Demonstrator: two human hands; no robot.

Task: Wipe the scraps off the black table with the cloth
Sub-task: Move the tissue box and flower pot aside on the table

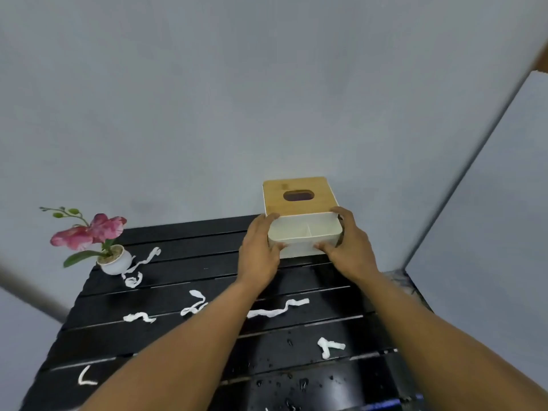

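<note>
Your fingers (271, 218) are curled round a tissue box (299, 200). The left hand (258, 256) grips its left side and the right hand (353, 250) its right side, thumbs on the front wall. Neither hand has anything free for wiping. The box sits right of centre in the frame, at the far edge of the worktop (184, 271) and close to the wall.

No cloth is in view, so you will likely have to let go of the box and find one first.

The scraps (277, 310) all lie below your hands in the frame, most of them to the left. One long strip lies between your forearms, its long axis running left to right along the slats. Two curled pieces lie at your left forearm, which crosses one of them. A forked piece is at lower right, a hooked one at lower left, and two more touch or lie just beside the flower pot (115, 262) at the left. Your left hand is the nearer one to most of them.

Water drops (302, 381) bead the lower right, so paper there may cling. The left edge looks open below the pot; the pot may block any sweep toward the upper left.
</note>
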